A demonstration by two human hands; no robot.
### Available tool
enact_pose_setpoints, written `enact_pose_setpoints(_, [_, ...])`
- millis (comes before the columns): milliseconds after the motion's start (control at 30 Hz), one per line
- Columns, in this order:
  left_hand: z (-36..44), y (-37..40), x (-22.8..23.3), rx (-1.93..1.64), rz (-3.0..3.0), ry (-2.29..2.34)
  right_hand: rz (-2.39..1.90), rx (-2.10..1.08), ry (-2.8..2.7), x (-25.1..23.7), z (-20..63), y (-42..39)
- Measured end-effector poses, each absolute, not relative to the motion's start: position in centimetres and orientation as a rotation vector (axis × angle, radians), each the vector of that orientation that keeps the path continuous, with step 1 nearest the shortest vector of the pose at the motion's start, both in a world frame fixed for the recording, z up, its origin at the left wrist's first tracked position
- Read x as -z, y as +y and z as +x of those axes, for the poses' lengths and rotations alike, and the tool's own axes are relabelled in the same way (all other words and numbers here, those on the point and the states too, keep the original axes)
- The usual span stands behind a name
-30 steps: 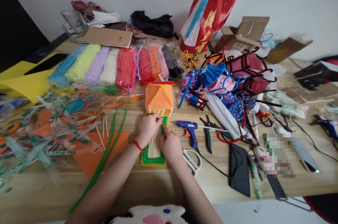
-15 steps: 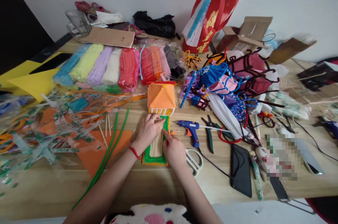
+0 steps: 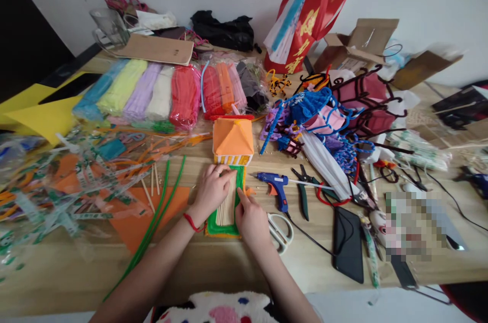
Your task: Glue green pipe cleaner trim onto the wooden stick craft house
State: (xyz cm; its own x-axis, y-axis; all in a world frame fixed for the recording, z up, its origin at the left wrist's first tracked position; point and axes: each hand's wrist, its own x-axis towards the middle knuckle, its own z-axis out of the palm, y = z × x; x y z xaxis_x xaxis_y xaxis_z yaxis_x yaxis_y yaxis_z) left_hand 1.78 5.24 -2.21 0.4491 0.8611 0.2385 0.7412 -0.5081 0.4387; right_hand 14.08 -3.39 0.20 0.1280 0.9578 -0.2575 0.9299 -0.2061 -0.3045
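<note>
A: Your left hand lies flat, fingers spread, on the row of wooden sticks, gripping nothing.

B: And the sticks?

A: They sit on the green-edged base near the desk's front edge, long axis running from you toward the orange-roofed house at their far end.

B: Your right hand is loosely curled, forefinger pressing the row's right side.

A: Just right lie scissors and a blue glue gun, nozzle pointing left.

B: The red bag at the back edge carries gold characters I can't read. Pale wood desk, white wall behind.
</note>
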Motion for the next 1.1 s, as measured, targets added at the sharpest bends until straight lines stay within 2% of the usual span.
enact_pose_setpoints(300, [0.5,3.5,2.1,-0.901,2.253,1.432,-2.325,-0.532,-2.194,-0.8,13.2,-3.1])
enact_pose_setpoints(500, [-1.2,1.9,1.7,-0.965,2.206,1.444,-2.213,-0.536,-1.925,-0.7,14.0,-5.2])
enact_pose_setpoints(767, [-1.1,0.1,0.7,-0.825,2.299,0.997,-1.759,-1.014,-1.378,-0.7,14.6,-5.4])
enact_pose_setpoints(933, [-0.6,0.5,-0.2,-0.809,2.351,0.987,-1.676,-1.136,-1.227,-1.0,14.7,-5.2])
enact_pose_setpoints(1100, [-0.5,0.9,-0.7,-0.731,2.310,0.892,-1.715,-1.124,-1.351,-1.6,15.3,-5.1])
